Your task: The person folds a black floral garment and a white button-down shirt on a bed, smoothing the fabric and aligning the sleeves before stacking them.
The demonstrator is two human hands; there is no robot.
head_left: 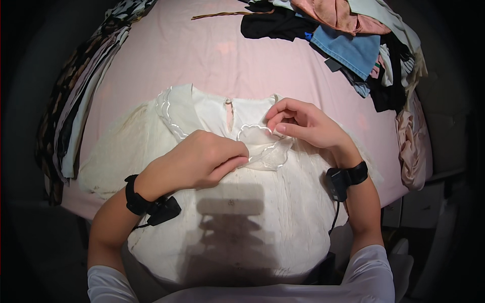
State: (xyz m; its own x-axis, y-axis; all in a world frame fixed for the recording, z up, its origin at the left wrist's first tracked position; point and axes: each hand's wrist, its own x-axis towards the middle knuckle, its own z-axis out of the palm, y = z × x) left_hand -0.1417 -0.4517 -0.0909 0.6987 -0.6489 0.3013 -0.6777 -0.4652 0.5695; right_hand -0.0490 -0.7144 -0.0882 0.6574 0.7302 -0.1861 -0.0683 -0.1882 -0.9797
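Observation:
A cream-white blouse [298, 202] lies spread out before me, its lower part reaching the near edge of the bed. Its wide collar [174, 108] has scalloped, shiny white trim, and the collar's right side is folded over near the middle. My left hand [199, 157] is closed, thumb and fingers pinching the folded collar edge. Around the collar's upper right part curl the fingers of my right hand [309, 125], thumb tip against the trim. A small keyhole opening shows at the neckline between the hands.
A pink sheet [212, 55] covers the bed. Several garments lie in a row along the left edge [83, 101]. At the far right is a loose clothing pile, with a blue denim piece [348, 50] and black cloth [275, 28]. A thin brown cord [217, 15] lies at the back.

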